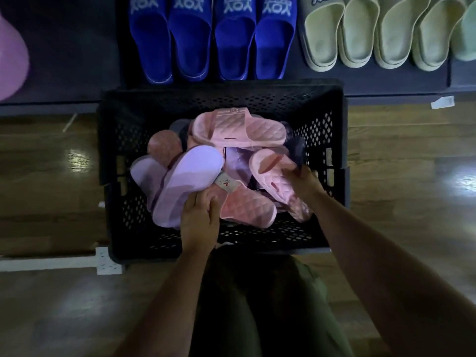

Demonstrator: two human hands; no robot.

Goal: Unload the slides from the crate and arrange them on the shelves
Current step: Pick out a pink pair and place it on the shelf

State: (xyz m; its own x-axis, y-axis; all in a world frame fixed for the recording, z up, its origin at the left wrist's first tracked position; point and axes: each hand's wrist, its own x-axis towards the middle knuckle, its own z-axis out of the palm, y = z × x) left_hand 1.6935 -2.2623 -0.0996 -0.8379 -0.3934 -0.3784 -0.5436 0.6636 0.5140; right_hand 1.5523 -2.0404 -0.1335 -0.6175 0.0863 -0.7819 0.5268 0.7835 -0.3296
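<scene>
Reaching into the black crate on the wooden floor, the person has both hands down among the jumbled slides. The left hand curls its fingers round the near edge of a lilac slide lying sole-up. The right hand grips a pink quilted slide leaning against the crate's right wall. These look like moulded foam or rubber: probably light, springy and not fragile, so a firm pinch should do no harm. Some seem tied in pairs, judging by the card tag, so one may drag its mate. The strap arch or the sole's rim looks the best hold, lifting straight up to avoid snagging neighbours. Beyond the crate, the dark shelf already carries blue slides and pale green slides in neat rows.
</scene>
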